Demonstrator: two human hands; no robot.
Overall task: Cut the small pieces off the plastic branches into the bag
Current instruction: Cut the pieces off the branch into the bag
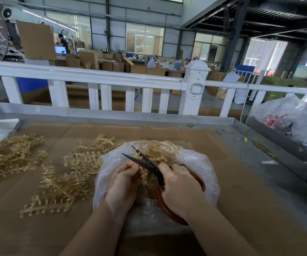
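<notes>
Head view: the right hand [179,183] grips the red-handled scissors [150,166], fingers curled round the loops, black blades parted and pointing up-left. Just left of it, touching the blades, the left hand [125,180] pinches a plastic branch [145,172] over the open clear bag [200,169] beneath both hands. More amber branches [71,174] lie heaped left of the left hand on the cardboard [241,191].
</notes>
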